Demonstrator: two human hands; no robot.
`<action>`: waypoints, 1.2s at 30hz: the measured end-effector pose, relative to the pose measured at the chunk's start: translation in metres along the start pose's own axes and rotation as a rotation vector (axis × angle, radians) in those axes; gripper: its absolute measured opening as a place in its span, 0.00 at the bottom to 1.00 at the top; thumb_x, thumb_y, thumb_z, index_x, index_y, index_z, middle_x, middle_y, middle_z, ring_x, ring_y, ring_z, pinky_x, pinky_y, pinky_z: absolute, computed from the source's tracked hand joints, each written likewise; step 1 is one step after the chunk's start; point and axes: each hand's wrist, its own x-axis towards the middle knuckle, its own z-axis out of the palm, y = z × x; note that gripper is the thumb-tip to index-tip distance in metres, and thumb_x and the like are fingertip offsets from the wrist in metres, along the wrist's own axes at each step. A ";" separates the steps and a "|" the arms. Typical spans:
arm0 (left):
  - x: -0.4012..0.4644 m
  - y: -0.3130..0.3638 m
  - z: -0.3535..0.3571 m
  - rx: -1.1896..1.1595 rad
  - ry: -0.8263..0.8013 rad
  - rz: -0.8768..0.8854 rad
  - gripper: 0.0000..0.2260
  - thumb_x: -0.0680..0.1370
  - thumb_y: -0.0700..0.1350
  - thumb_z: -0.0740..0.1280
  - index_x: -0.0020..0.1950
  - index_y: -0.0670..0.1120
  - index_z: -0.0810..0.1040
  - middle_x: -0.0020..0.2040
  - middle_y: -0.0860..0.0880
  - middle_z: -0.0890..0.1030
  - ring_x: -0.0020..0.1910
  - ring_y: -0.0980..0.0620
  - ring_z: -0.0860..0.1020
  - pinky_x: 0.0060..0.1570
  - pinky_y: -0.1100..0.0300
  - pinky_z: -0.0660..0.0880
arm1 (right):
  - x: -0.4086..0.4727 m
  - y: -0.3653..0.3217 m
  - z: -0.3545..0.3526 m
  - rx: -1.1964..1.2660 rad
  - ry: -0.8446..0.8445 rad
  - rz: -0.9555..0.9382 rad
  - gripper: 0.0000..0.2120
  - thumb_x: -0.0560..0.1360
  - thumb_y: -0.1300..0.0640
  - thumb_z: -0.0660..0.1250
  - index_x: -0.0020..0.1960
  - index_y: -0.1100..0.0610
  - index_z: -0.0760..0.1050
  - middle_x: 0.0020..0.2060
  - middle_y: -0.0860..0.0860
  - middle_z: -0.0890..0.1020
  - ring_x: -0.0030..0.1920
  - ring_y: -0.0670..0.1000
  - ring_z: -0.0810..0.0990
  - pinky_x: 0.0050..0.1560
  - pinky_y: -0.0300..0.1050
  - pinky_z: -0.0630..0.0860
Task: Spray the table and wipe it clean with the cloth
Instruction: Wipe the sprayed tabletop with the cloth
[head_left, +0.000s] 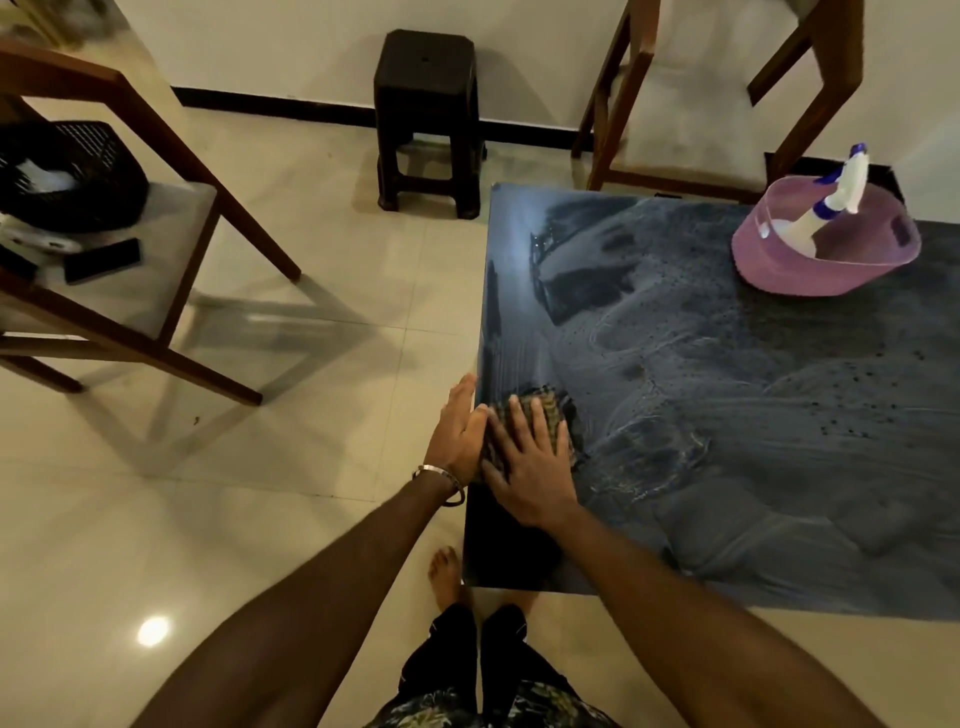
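Note:
The dark glass table fills the right side and carries wet, foamy wipe streaks and droplets. A checked cloth lies at the table's left edge, close to the near corner. My right hand presses flat on top of the cloth, fingers spread. My left hand is held flat against the table's left edge, just beside the cloth, fingers straight and together, with a bangle on the wrist. The white spray bottle with blue trim leans inside a pink tub at the table's far right.
A black plastic stool stands by the wall beyond the table. A wooden chair on the left holds a black basket and a phone. Another wooden chair is behind the table. My bare foot is by the near corner.

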 end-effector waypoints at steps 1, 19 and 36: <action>0.001 0.000 -0.001 0.006 0.003 -0.007 0.23 0.82 0.44 0.53 0.78 0.45 0.56 0.78 0.47 0.57 0.77 0.50 0.55 0.76 0.49 0.53 | 0.012 -0.001 -0.006 -0.011 -0.015 0.032 0.34 0.80 0.34 0.47 0.81 0.41 0.37 0.81 0.49 0.38 0.80 0.56 0.34 0.75 0.68 0.35; 0.016 0.003 0.000 -0.028 -0.019 0.009 0.26 0.80 0.51 0.51 0.78 0.46 0.55 0.78 0.48 0.57 0.77 0.50 0.54 0.75 0.56 0.51 | -0.073 0.046 0.024 0.012 0.106 0.375 0.35 0.77 0.37 0.49 0.81 0.42 0.42 0.82 0.52 0.44 0.81 0.60 0.43 0.74 0.74 0.44; 0.024 0.006 0.020 -0.004 -0.061 0.001 0.22 0.83 0.47 0.52 0.78 0.48 0.55 0.78 0.49 0.57 0.77 0.50 0.56 0.76 0.51 0.53 | -0.146 0.071 0.048 -0.024 0.075 0.239 0.37 0.77 0.39 0.54 0.81 0.41 0.42 0.82 0.50 0.46 0.81 0.57 0.43 0.74 0.72 0.50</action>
